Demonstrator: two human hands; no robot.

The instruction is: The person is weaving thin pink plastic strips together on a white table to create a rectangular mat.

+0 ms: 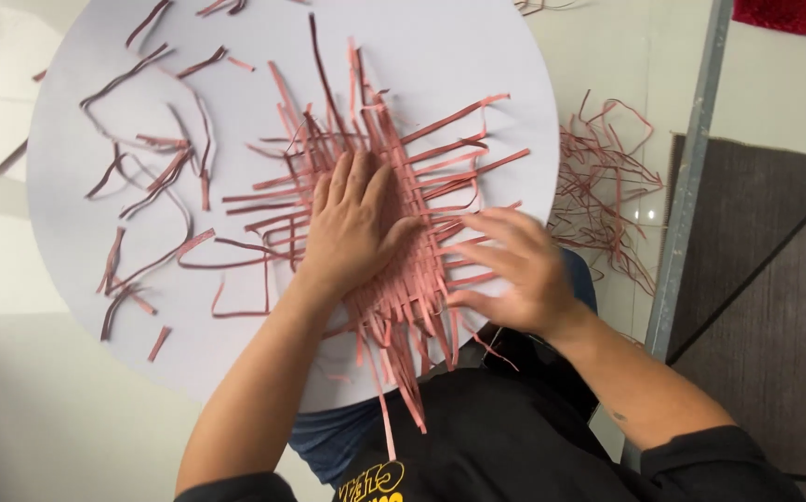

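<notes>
A woven mat of pink strips lies on a round white board, loose strip ends sticking out on all sides. My left hand presses flat on the middle of the weave, fingers spread and pointing away from me. At the weave's right edge my right hand has its fingers curled among the strip ends there; motion blur hides whether it pinches one.
Several loose pink and dark strips are scattered over the board's left half. A tangle of more strips lies on the pale floor to the right. A grey metal rail and a dark mat sit further right.
</notes>
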